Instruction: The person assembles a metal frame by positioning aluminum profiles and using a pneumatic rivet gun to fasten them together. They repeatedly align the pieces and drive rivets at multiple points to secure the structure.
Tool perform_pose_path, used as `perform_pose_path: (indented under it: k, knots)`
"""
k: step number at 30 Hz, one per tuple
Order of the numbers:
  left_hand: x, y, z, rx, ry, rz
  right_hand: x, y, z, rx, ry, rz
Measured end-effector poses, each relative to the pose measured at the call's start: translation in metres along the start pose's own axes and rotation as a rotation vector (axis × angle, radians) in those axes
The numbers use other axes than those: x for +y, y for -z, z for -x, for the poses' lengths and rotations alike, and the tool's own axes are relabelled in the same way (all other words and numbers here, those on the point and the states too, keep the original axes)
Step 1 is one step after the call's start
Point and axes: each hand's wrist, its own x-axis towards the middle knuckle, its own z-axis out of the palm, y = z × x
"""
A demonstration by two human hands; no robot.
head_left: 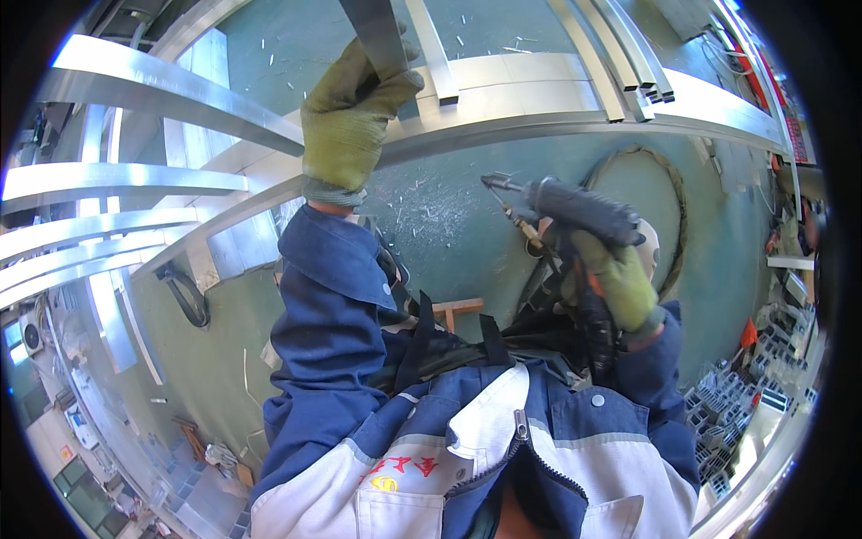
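Note:
My left hand [346,126], in a yellow-green work glove, is raised at the upper middle. Its fingers wrap round the end of a grey metal profile [373,31] that runs up out of view. At the right my right hand [620,283], gloved the same way, grips a black drill [584,208]. The drill's thin tip [494,181] points left, apart from the metalwork. A brass fitting [525,226] shows just below the tool, partly hidden behind it.
A long metal beam [512,117] crosses in front of me. Several profiles [620,54] rest on it at the right, and more bars [126,180] stretch left. A hose [678,198] coils on the floor. Metal shavings [426,211] litter the floor; cut profile pieces [718,440] are piled lower right.

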Motion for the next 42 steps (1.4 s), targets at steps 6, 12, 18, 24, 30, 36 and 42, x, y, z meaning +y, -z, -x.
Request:
perform_pose_path:
  k: [6, 12, 18, 24, 30, 36, 42]
  knots:
    - [-0.002, -0.001, 0.000, -0.006, 0.013, 0.056, -0.060, -0.002, 0.024, 0.035, 0.030, -0.196]
    - [0.005, -0.006, 0.001, 0.012, 0.065, 0.124, -0.068, -0.028, 0.003, 0.033, 0.028, -0.193]
    - [0.016, -0.011, 0.004, 0.045, 0.115, 0.038, -0.068, -0.039, -0.019, -0.036, 0.005, -0.185]
    - [0.020, -0.015, 0.004, 0.084, 0.058, -0.079, -0.073, -0.041, -0.026, -0.098, -0.024, -0.160]
    - [0.013, -0.010, 0.006, 0.122, 0.061, -0.134, -0.063, -0.037, -0.033, -0.164, 0.076, -0.081]
    - [0.012, -0.009, 0.005, 0.115, 0.061, -0.118, -0.053, -0.034, -0.036, -0.153, 0.332, 0.209]
    - [0.010, -0.007, 0.004, 0.088, 0.061, -0.108, -0.063, -0.039, -0.033, -0.162, 0.163, 0.043]
